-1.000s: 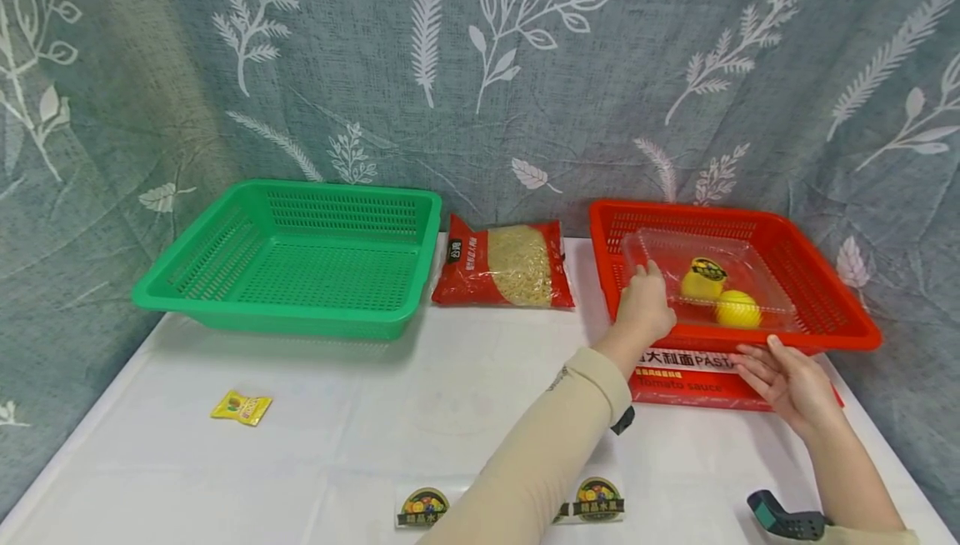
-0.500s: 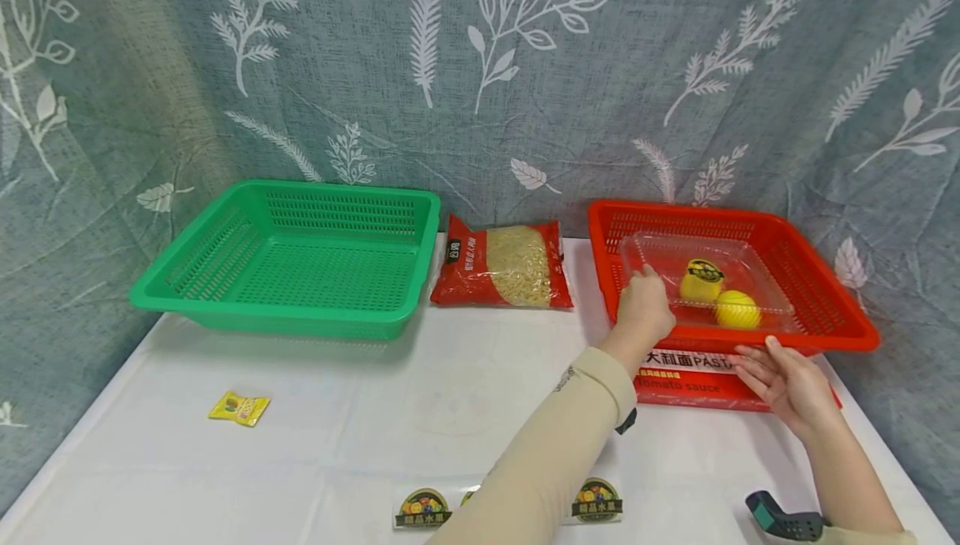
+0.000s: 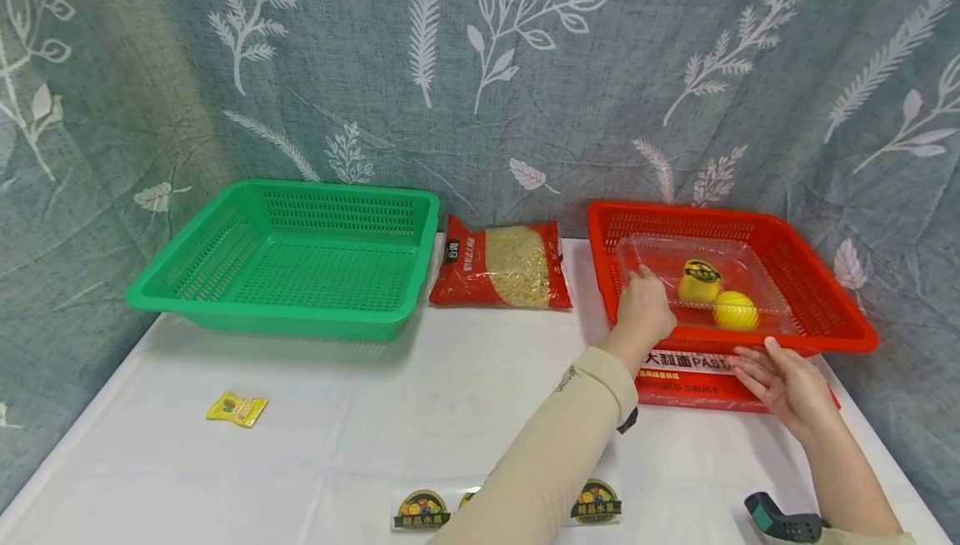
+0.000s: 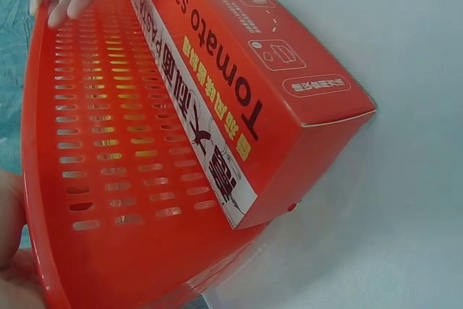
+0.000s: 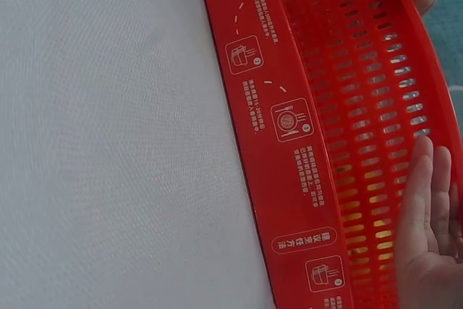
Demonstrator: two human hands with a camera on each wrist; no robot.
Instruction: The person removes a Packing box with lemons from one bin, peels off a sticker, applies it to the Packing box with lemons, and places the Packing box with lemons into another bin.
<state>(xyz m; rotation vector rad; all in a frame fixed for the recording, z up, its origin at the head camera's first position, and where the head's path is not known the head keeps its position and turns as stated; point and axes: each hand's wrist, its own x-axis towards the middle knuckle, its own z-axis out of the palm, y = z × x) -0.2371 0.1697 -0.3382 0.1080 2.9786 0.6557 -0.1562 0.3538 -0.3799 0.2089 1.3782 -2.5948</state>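
Observation:
A clear plastic container (image 3: 738, 257) sits inside the red basket (image 3: 821, 278), at the right of the table. Two yellow round items show through it, one under a fruit-pattern sticker (image 3: 702, 271). My left hand (image 3: 643, 303) reaches over the basket's front rim, fingers curled at the container's front left corner; its fingertips are partly hidden. At the front right of the basket is my right hand (image 3: 787, 382). Its thumb rests on the rim, and its straight fingers touch the slotted outer wall in the right wrist view. The red pasta box (image 4: 246, 56) lies against the basket's front.
A green basket (image 3: 330, 278) stands at the left. Between the baskets lies a red pasta bag (image 3: 517, 266). A small yellow packet (image 3: 237, 408) is on the white table (image 3: 360, 428). A strip of fruit stickers (image 3: 596, 502) lies near the front, partly behind my left sleeve.
The clear container's back edge has sunk slightly within the red basket, with my left hand staying at its corner. My right hand keeps its place at the rim.

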